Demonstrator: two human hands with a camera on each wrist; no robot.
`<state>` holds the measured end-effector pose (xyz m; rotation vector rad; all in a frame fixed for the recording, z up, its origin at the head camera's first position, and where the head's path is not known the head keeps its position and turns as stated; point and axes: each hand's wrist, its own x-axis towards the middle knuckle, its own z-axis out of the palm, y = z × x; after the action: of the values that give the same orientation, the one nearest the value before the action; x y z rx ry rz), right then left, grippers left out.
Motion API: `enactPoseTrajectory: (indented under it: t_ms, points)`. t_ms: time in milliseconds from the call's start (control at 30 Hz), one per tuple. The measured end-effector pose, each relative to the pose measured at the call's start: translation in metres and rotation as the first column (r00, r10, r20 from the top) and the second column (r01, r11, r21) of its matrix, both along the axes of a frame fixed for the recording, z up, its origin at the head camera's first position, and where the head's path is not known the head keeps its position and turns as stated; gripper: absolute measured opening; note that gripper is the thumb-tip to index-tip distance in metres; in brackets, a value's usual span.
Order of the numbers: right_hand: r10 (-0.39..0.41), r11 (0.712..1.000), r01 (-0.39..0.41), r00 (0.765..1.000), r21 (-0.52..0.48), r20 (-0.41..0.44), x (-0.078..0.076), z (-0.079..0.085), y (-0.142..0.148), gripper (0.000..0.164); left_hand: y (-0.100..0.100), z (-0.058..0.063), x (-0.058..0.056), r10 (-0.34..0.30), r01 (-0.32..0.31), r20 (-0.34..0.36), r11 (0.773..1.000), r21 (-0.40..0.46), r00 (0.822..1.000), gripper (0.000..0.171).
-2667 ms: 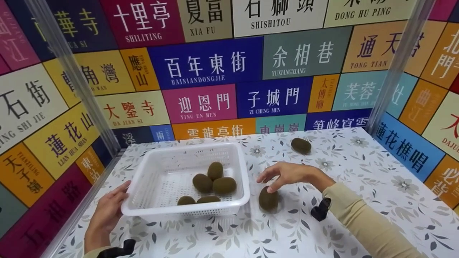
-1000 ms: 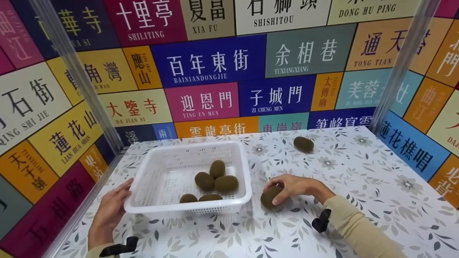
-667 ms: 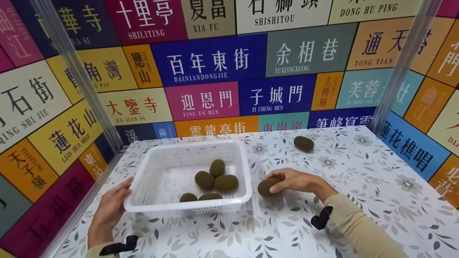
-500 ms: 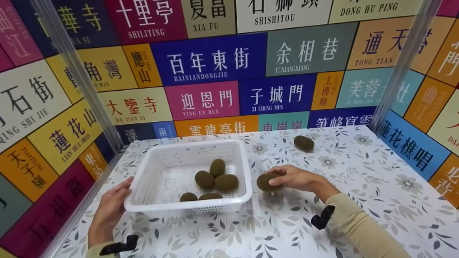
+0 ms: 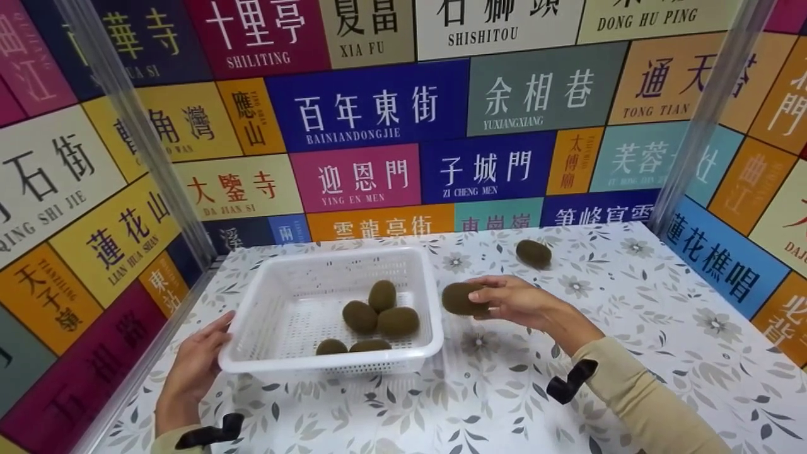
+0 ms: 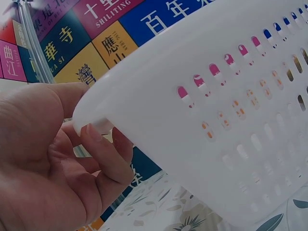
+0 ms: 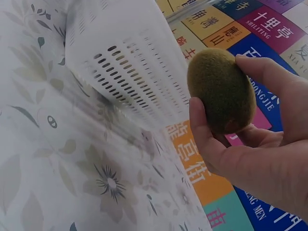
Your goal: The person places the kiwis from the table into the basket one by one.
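Note:
My right hand [image 5: 520,306] pinches a brown kiwi [image 5: 460,299] between thumb and fingers, raised over the table beside the basket's right rim. The right wrist view shows this kiwi [image 7: 221,91] near the basket's perforated wall [image 7: 127,72]. With curled fingers my left hand [image 5: 194,362] grips the left rim of the white plastic basket [image 5: 328,361]; in the left wrist view the fingers [image 6: 103,149] hook under the basket's corner [image 6: 96,106]. Several kiwis [image 5: 398,321] lie inside toward the right, two partly hidden behind the front wall.
Another kiwi [image 5: 533,253] lies on the table toward the back right. A floral-patterned cloth [image 5: 630,302] covers the table. Behind stands a wall of colourful name signs [image 5: 365,113], with clear upright posts [image 5: 700,107] at both back corners.
My right hand reached onto the kiwi near the basket, took hold of it, then lifted it up and away from me toward the basket's right rim. My left hand stays at the basket.

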<state>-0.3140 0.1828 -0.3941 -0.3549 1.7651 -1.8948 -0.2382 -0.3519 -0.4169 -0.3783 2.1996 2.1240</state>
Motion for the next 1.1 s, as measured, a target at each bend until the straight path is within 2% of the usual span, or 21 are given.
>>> enactPoseTrajectory:
  t_ms: [267,433,600,900,1100]
  points:
    - [0.013,0.999,-0.016,0.997,-0.037,-0.078,0.000,0.016,-0.013,0.047,0.003,0.000,0.002,-0.007,0.007,-0.031,1.000,0.007,1.000,0.057]
    - [0.005,1.000,-0.007,0.996,-0.019,-0.089,-0.001,0.031,-0.026,0.049,0.002,0.000,0.001,-0.034,0.034,-0.011,0.999,-0.019,0.999,0.058]
    - [-0.002,1.000,0.003,0.995,0.006,-0.103,-0.004,0.042,-0.042,0.049,0.001,0.001,0.000,-0.033,0.033,-0.009,0.999,-0.025,0.999,0.058]
    - [-0.009,0.998,0.016,0.993,0.054,-0.116,-0.009,0.052,-0.066,0.051,0.003,0.002,-0.001,-0.013,0.012,-0.043,1.000,-0.008,0.999,0.057]
    - [-0.018,0.998,0.025,0.992,0.055,-0.129,-0.015,0.054,-0.086,0.048,0.001,-0.001,-0.001,-0.012,0.012,-0.033,1.000,0.006,0.999,0.056]
